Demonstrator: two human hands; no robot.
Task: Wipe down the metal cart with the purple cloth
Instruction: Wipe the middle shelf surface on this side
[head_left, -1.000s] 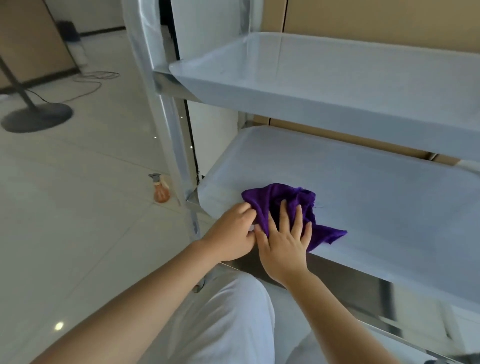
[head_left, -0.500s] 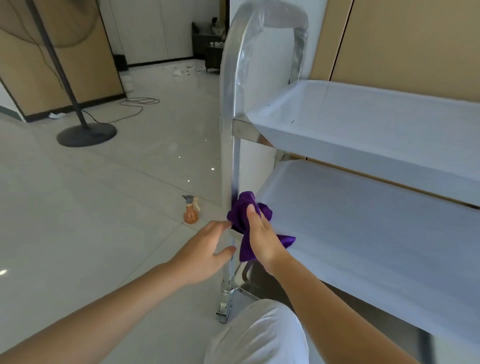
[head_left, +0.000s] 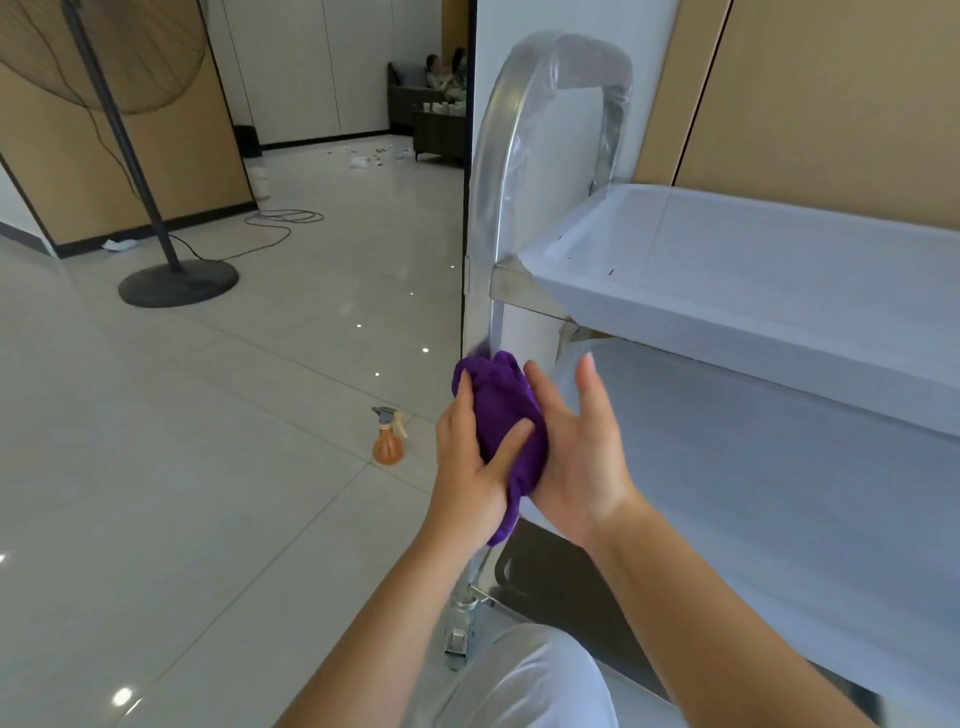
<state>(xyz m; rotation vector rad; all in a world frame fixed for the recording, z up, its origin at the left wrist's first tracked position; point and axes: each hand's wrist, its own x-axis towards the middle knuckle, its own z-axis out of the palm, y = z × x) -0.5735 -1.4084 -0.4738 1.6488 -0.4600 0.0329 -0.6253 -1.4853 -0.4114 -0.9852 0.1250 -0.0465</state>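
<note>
Cloth: bunched purple cloth (head_left: 501, 410), wrapped round the cart's upright post just below the upper shelf.
Left hand (head_left: 470, 457): grips the cloth, thumb curled across it.
Right hand (head_left: 582, 447): palm against the cloth, fingers straight.
Cart: silver metal cart (head_left: 727, 291), shelves film-covered.
Floor: orange spray bottle (head_left: 388, 439) nearby.

Left hand (head_left: 470, 457) curled, right hand (head_left: 582, 452) flat-fingered

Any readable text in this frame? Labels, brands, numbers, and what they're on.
None readable.
Spray bottle on the floor: no label legible.
Metal cart shelves, under protective film: only tiny dark specks, no print.
Purple cloth, held between left hand and right hand: no tag visible.
</note>
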